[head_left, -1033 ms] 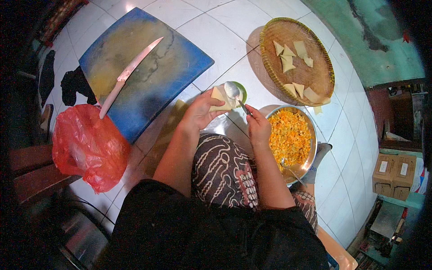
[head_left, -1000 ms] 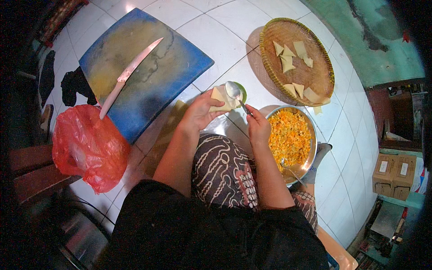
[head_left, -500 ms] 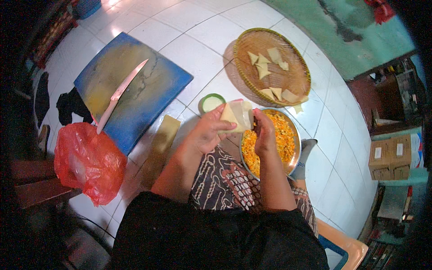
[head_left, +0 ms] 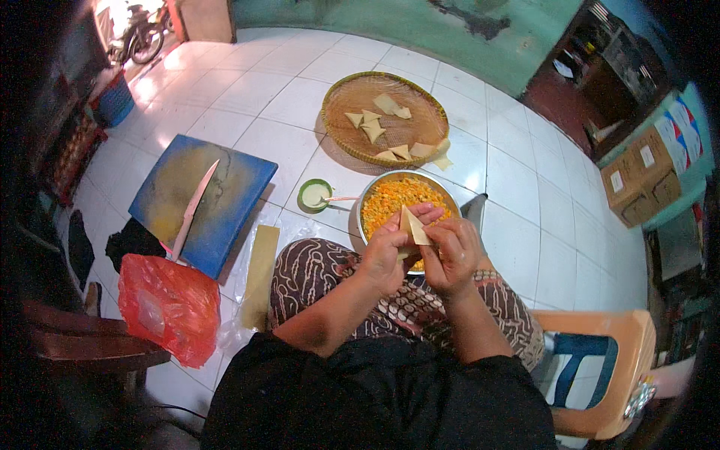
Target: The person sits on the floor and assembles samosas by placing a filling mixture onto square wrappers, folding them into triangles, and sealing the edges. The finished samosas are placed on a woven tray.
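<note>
Meanwhile, on the white tiled floor (head_left: 247, 97), a round woven tray (head_left: 341, 97) holds several finished folded pastry triangles (head_left: 369, 127), while a metal bowl (head_left: 369, 196) remains well filled with orange-yellow filling (head_left: 390, 196), suggesting much work is left. A blue cutting board (head_left: 232, 187) carries a long knife (head_left: 193, 210) nearby, beside a red plastic bag (head_left: 172, 304). Seated above the bowl, the person pinches one pastry wrapper (head_left: 413, 227) between both hands: left hand (head_left: 386, 255) and right hand (head_left: 454, 255) closed on its edges, wrists close together over the lap.
</note>
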`<state>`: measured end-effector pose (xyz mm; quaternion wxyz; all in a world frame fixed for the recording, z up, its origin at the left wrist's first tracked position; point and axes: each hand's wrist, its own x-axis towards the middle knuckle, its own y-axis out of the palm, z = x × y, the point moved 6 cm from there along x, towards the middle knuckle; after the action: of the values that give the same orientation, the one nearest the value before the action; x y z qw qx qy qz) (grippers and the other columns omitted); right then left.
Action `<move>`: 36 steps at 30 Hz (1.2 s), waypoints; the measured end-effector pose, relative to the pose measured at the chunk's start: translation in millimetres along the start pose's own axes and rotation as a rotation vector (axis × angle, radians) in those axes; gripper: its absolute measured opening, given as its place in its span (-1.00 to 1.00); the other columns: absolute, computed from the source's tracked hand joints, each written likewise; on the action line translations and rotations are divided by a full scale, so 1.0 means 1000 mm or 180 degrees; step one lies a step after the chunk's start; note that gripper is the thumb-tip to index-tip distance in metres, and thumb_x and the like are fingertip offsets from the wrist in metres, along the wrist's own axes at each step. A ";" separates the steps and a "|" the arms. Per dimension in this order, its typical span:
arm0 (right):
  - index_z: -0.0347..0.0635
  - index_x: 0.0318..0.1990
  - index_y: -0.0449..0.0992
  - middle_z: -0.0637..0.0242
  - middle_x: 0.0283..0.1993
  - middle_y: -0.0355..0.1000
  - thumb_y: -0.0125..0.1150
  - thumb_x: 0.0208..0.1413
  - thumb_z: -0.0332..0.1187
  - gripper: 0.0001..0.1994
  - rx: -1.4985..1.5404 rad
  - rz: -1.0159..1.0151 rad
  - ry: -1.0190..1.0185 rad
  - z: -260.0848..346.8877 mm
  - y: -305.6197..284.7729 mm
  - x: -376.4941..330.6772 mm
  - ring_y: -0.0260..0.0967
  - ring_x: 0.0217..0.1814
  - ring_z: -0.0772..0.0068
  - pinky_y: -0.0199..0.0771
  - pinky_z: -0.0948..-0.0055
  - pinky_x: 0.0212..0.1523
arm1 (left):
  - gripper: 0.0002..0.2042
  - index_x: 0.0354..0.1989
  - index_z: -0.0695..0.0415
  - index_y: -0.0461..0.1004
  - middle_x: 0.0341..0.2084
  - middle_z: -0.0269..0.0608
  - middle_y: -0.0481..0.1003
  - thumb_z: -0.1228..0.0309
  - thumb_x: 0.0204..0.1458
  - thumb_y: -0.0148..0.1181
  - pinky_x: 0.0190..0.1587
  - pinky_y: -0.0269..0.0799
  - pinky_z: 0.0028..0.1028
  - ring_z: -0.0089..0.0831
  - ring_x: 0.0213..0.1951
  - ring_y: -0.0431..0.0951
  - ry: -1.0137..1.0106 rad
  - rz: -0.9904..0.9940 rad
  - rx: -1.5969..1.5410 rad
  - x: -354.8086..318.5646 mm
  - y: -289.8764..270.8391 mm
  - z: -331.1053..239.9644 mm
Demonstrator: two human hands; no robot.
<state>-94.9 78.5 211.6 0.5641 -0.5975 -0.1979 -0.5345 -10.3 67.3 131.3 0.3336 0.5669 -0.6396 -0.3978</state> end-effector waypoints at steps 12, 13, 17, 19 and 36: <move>-0.15 -0.36 0.52 0.33 -0.33 0.37 0.18 -0.29 -0.25 -0.72 -0.0426 0.0612 -0.0734 0.070 -0.088 -0.034 0.32 -0.16 0.30 0.21 0.16 -0.02 | -0.34 0.13 0.23 0.10 0.07 0.07 0.22 -0.10 0.08 -0.44 0.15 0.11 -0.28 -0.17 0.07 0.26 -0.0953 0.0862 -0.0892 -0.057 0.079 0.050; -0.16 -0.31 0.50 0.30 -0.25 0.38 0.14 -0.23 -0.21 -0.70 -0.0210 0.0779 -0.0600 0.068 -0.092 -0.038 0.30 -0.07 0.25 0.13 0.06 0.05 | -0.34 0.14 0.22 0.10 0.07 0.05 0.22 -0.11 0.08 -0.42 0.14 0.11 -0.28 -0.18 0.07 0.26 -0.1024 0.0825 -0.0767 -0.059 0.079 0.053; -0.21 -0.05 0.39 0.14 0.06 0.28 0.05 -0.13 -0.14 -0.52 -0.0657 0.1120 0.0312 0.049 -0.109 -0.029 0.10 0.20 0.09 -0.21 -0.15 0.20 | -0.35 0.15 0.20 0.10 0.06 -0.01 0.25 -0.11 0.07 -0.37 0.14 0.11 -0.30 -0.21 0.07 0.28 -0.1219 0.0476 -0.0479 -0.059 0.070 0.065; -0.23 -0.02 0.37 0.12 0.09 0.26 0.05 -0.13 -0.14 -0.50 -0.0714 0.1257 0.0286 0.047 -0.102 -0.039 0.05 0.24 0.08 -0.29 -0.20 0.21 | -0.36 0.15 0.19 0.11 0.07 -0.02 0.24 -0.10 0.07 -0.36 0.16 0.07 -0.27 -0.20 0.09 0.27 -0.1274 0.0274 -0.0480 -0.058 0.065 0.071; -0.16 -0.12 0.43 0.14 -0.05 0.38 0.10 -0.17 -0.14 -0.57 -0.0599 0.1281 0.0449 0.013 -0.088 -0.077 0.15 0.19 0.10 -0.46 -0.40 0.16 | -0.42 0.11 0.19 0.15 0.03 -0.03 0.28 -0.04 0.11 -0.37 0.13 0.11 -0.22 -0.21 0.06 0.28 -0.1714 -0.0153 -0.0072 -0.046 0.044 0.091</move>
<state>-189.9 143.5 189.0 0.6136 -0.6360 0.0158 -0.4677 -104.5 126.9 129.2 0.1482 0.4520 -0.6872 -0.5492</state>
